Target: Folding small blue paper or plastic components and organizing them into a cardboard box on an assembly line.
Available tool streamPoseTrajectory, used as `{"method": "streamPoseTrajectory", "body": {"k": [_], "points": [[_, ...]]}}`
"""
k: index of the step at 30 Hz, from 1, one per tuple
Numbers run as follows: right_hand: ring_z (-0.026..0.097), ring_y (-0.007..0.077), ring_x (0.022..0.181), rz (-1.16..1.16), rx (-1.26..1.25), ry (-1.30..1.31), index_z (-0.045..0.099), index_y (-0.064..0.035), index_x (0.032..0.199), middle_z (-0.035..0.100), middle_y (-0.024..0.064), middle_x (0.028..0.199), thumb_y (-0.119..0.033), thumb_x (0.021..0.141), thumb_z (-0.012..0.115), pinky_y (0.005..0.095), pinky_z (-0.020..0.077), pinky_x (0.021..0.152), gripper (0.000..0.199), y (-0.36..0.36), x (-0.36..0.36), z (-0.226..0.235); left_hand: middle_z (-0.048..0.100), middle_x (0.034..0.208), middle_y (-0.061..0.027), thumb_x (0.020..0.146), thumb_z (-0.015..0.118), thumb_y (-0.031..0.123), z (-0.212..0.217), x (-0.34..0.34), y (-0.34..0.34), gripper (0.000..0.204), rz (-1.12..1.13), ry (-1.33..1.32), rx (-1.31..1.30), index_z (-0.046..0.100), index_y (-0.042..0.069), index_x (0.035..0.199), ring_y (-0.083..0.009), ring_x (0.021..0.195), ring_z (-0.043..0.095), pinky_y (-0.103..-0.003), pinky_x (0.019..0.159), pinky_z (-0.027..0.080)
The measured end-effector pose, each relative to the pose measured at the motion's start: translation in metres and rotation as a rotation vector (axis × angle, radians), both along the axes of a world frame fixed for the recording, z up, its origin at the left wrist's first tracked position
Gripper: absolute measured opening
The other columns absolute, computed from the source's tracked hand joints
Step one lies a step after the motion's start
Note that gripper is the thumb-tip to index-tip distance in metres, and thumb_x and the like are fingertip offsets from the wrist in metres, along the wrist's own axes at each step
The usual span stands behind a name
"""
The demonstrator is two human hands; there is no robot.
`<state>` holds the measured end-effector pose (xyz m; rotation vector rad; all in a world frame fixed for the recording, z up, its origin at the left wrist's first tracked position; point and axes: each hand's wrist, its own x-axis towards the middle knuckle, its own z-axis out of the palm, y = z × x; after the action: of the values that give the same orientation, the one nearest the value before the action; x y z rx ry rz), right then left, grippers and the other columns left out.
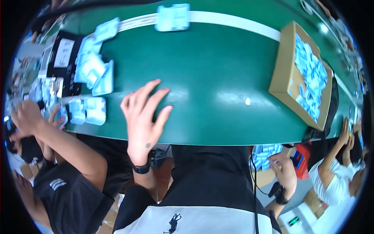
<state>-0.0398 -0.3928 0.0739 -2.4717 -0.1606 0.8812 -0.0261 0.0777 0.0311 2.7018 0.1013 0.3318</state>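
My left hand (144, 117) hovers over the green table (194, 70) with its fingers spread and nothing in them. To its left lies a loose pile of light blue plastic trays (91, 68), apart from my fingertips. Another blue tray (172, 17) sits at the far side on the white strip. Off the table's near edge, at the lower right, is my right hand (284, 169). Its fingers are loosely bent and apart, with no object visible in them. Close beside it, below table level, are stacked light blue pieces (267, 154).
A cardboard box (278, 74) of small blue pieces stands on the right of the table. A small white bit (247, 101) lies near the middle. At left, a co-worker's arms (66, 140) reach toward blue trays (94, 110). A red bin (302, 160) is below at right.
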Motion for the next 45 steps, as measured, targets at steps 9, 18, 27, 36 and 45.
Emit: {"method": "streamPoseTrajectory", "body": {"k": [9, 18, 27, 36, 45], "points": [[0.070, 0.0382, 0.105, 0.655, 0.172, -0.903, 0.065, -0.0083, 0.127, 0.067, 0.0144, 0.123, -0.016, 0.091, 0.079, 0.0481, 0.0565, 0.085, 0.040, 0.294, 0.159, 0.037, 0.053, 0.151, -0.0138, 0.086, 0.083, 0.031, -0.018, -0.010, 0.017, 0.044, 0.108, -0.200, -0.043, 0.073, 0.019, 0.127, -0.0413, 0.143, 0.042, -0.059, 0.122, 0.030], [0.071, 0.0363, 0.096, 0.468, 0.093, -0.993, 0.064, -0.0058, 0.121, 0.068, 0.0148, 0.112, -0.012, 0.095, 0.074, 0.0456, 0.0567, 0.078, 0.028, 0.315, 0.249, -0.033, 0.052, 0.152, -0.0159, 0.089, 0.082, 0.031, -0.017, -0.007, 0.002, 0.043, 0.075, -0.232, -0.075, 0.073, 0.017, 0.128, -0.0440, 0.146, 0.040, -0.059, 0.124, 0.030], [0.066, 0.0209, 0.075, 0.362, 0.437, -0.085, 0.073, -0.0089, 0.089, 0.069, 0.0031, 0.079, -0.018, 0.079, 0.086, 0.0331, 0.0499, 0.070, 0.019, 0.012, 0.034, 0.039, 0.053, 0.151, -0.0159, 0.090, 0.081, 0.030, 0.002, -0.008, 0.004, 0.041, 0.088, -0.100, -0.001, 0.072, 0.016, 0.127, -0.0426, 0.145, 0.042, -0.057, 0.123, 0.034], [0.068, 0.0231, 0.077, -0.848, -0.151, -0.208, 0.072, -0.0062, 0.106, 0.071, 0.0123, 0.088, -0.015, 0.085, 0.083, 0.0380, 0.0533, 0.071, 0.025, -0.294, -0.142, -0.286, 0.068, 0.129, -0.0093, 0.092, 0.077, 0.026, 0.039, 0.041, 0.012, 0.028, 0.134, -0.020, 0.252, 0.074, 0.009, 0.114, -0.0327, 0.122, 0.063, -0.049, 0.098, 0.051], [0.072, 0.0276, 0.085, -0.772, -0.195, -0.429, 0.070, -0.0030, 0.117, 0.074, 0.0162, 0.101, -0.015, 0.099, 0.070, 0.0388, 0.0579, 0.073, 0.021, -0.279, -0.136, -0.415, 0.073, 0.108, -0.0120, 0.088, 0.074, 0.019, 0.026, 0.173, 0.083, 0.022, 0.377, -0.016, 0.816, 0.076, 0.011, 0.108, -0.0318, 0.112, 0.069, -0.058, 0.101, 0.048]]}}
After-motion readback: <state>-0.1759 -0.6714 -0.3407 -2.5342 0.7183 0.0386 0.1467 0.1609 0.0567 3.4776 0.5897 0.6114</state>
